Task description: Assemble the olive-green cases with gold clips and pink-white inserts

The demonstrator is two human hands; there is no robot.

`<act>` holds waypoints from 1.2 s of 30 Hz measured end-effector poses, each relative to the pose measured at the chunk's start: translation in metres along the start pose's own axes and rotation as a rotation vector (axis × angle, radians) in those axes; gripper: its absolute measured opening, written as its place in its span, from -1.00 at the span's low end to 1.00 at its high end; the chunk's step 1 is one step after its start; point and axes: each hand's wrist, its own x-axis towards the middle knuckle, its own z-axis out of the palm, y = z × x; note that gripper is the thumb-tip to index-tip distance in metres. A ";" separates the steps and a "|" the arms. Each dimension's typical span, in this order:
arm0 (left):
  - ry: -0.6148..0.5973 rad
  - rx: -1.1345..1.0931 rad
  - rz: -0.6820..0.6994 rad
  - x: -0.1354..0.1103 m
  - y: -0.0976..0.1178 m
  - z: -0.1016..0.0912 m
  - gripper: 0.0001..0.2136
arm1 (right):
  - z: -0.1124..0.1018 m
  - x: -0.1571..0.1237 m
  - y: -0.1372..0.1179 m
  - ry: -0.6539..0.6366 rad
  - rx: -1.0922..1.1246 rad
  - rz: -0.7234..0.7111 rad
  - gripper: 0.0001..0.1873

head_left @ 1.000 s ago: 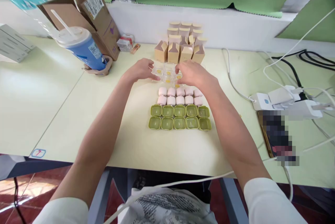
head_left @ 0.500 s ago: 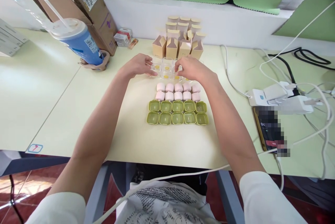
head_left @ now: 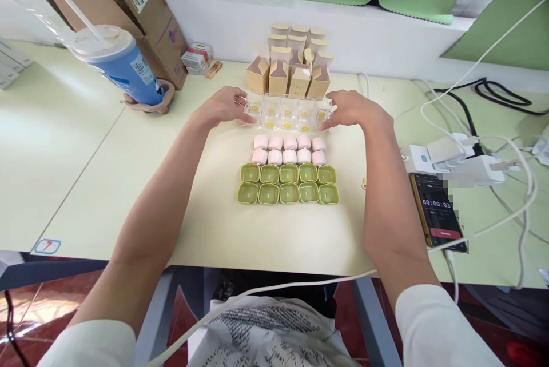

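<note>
Two rows of small clear plastic cups (head_left: 288, 108) with yellow marks stand across the table. At their left end is my left hand (head_left: 225, 107), fingers apart and touching or nearly touching the end cups. My right hand (head_left: 349, 108) is at the right end, thumb and fingers spread around the last cups; contact is hard to make out. Closer to me lie two rows of pale pink rounded pieces (head_left: 289, 156). In front of those sit two rows of green square cups (head_left: 289, 193), hollow side up. Behind the clear cups stand several open-topped tan cardboard boxes (head_left: 278, 78).
At the left, a blue drink cup (head_left: 124, 75) with a straw stands in a cardboard holder before a brown carton (head_left: 165, 41). Small boxes (head_left: 197, 58) stand near the wall. On the right are a phone (head_left: 437, 212), a power strip (head_left: 463, 164) and loose white cables.
My right hand has moved right, from over the middle of the clear cups to their right end. The left hand stays at the left end. The view has shifted slightly.
</note>
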 end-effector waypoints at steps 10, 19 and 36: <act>0.016 0.200 -0.023 -0.021 0.019 -0.008 0.06 | -0.036 -0.021 -0.031 -0.125 0.000 0.097 0.21; -0.102 0.434 0.165 -0.101 0.046 -0.005 -0.47 | -0.102 -0.064 -0.090 -0.261 0.037 -0.078 -0.41; -0.157 0.419 0.147 -0.094 0.038 0.051 -0.46 | 0.000 -0.090 -0.109 -0.400 0.330 0.223 -0.30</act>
